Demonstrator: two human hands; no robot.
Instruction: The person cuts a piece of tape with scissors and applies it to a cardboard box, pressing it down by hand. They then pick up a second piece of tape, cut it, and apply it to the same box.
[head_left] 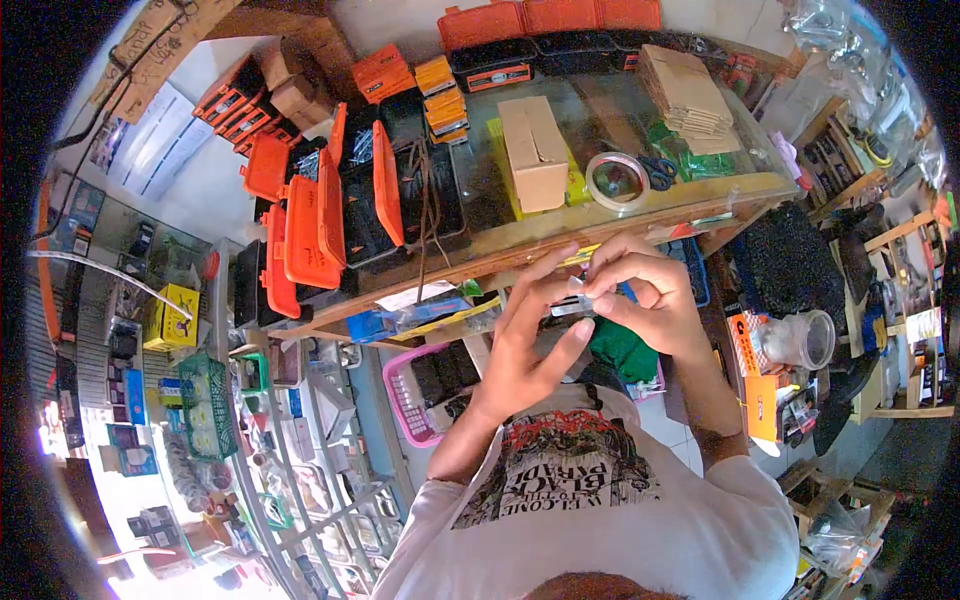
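In front of my chest, close to the wooden counter edge, both hands are raised and brought together. My right hand [645,285] pinches a small, clear or whitish piece [572,305] between thumb and fingertips; its exact kind is too small to make out. My left hand [535,345] is around the other side of this piece, its fingers curved against it and its thumb stretched out below. Just beyond the hands stands the glass-topped counter [480,255], bearing a brown cardboard box [533,155], a roll of tape [617,183] and dark-handled scissors [658,172].
Open orange-lidded cases [312,230] crowd the counter's left part. Flattened cartons [688,95] are stacked at its back right. Below are a pink basket [405,400] and a green bundle [625,350]. A clear plastic jar [805,340] stands at right; metal shelving [300,480] is at left.
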